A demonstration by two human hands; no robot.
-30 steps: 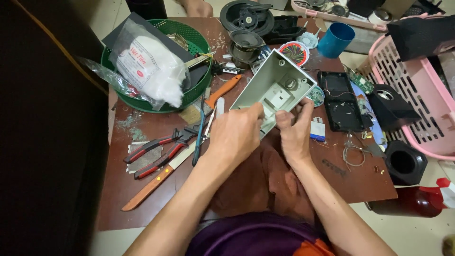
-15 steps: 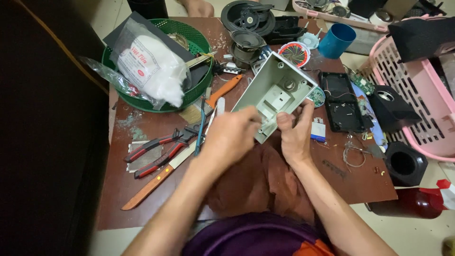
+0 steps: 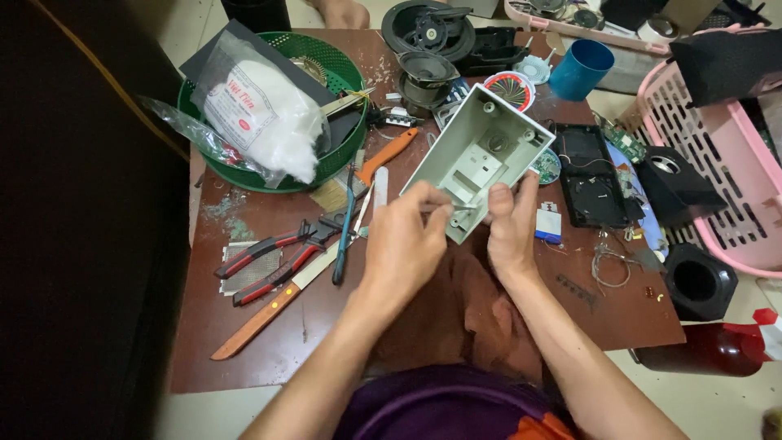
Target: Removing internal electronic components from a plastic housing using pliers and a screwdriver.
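Observation:
An open grey plastic casing [image 3: 487,151] is tilted up over the brown table, its hollow side facing me. My right hand [image 3: 511,231] grips its near right corner, thumb on the rim. My left hand [image 3: 405,246] is at the casing's near edge, with thumb and fingers pinched on a small thin metal piece [image 3: 461,208] that touches the rim. A brown cloth [image 3: 468,305] lies on my lap under both hands.
A green basket [image 3: 338,167] with a bag of white wadding stands at the back left. Red-handled pliers [image 3: 269,257], a wooden-handled knife [image 3: 269,314] and an orange-handled tool [image 3: 388,152] lie left. A black casing [image 3: 588,175], blue cup [image 3: 580,68], black speaker boxes [image 3: 696,281] and pink basket [image 3: 733,195] sit right.
My left hand has slid a little toward me along the casing's near edge, its fingers now pinched on the thin metal piece. The casing and my right hand have barely moved.

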